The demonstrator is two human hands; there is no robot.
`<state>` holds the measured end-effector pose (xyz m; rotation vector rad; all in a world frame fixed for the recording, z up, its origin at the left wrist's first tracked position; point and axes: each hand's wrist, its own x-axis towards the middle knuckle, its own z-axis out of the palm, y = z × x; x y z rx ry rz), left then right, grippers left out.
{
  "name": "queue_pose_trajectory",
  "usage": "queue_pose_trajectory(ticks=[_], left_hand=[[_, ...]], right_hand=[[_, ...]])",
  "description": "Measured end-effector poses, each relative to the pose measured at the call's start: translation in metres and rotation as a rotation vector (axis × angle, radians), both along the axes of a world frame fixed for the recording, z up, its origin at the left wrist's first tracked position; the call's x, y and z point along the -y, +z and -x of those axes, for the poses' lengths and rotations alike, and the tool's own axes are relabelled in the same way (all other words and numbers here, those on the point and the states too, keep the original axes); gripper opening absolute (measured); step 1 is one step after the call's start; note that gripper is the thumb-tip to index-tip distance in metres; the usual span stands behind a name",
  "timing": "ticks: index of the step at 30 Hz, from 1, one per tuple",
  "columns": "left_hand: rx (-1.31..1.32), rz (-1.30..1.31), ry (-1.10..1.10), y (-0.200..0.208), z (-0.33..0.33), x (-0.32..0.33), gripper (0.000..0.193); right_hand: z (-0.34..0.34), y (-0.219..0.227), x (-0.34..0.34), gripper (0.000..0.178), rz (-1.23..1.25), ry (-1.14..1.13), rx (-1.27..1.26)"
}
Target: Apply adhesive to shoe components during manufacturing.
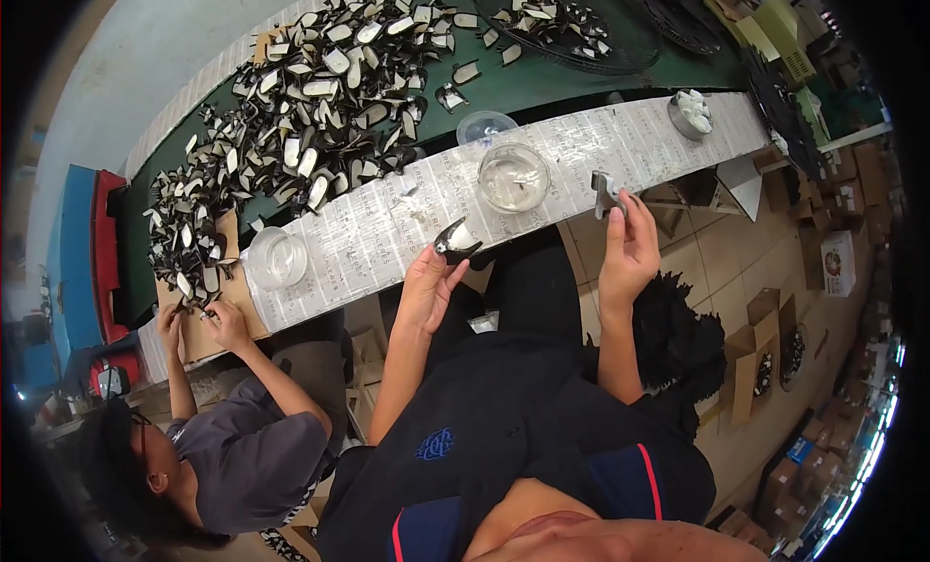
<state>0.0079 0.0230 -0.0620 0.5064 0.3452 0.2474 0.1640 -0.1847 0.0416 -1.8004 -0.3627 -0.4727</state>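
My left hand (426, 283) pinches a small black part with a rounded white face (457, 238) above the near edge of the bench. To the right, my right hand (632, 249) grips a small grey, flat-sided piece (605, 190) between thumb and fingers; its exact kind is too small to make out. The two hands are apart. Between and beyond them, a clear round tub (513, 178) stands on the paper-covered strip. A big heap of similar black-and-white parts (329, 97) lies at the far left.
A co-worker (232, 446) sits at my left, both hands at the heap's near end beside another clear tub (277, 259). A clear lid (485, 127) lies behind the middle tub. A round tin (691, 115) of white pieces stands right, a dark tray (567, 29) of parts behind.
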Motion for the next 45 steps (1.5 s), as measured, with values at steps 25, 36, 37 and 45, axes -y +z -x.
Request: queue_pose_trajectory(ticks=[25, 36, 37, 45], left_hand=[[-0.102, -0.168, 0.019, 0.034, 0.011, 0.004, 0.021], [-0.105, -0.206, -0.016, 0.037, 0.013, 0.002, 0.017], [-0.117, -0.207, -0.016, 0.038, 0.013, 0.002, 0.016], [-0.12, -0.188, -0.034, 0.035, 0.011, 0.004, 0.019]], right_hand=[[0.075, -0.014, -0.057, 0.03, 0.376, 0.512, 0.422], [0.084, -0.015, -0.061, 0.027, 0.374, 0.578, 0.335], [0.084, -0.015, -0.06, 0.027, 0.376, 0.577, 0.335], [0.082, -0.02, -0.057, 0.029, 0.324, 0.585, 0.308]])
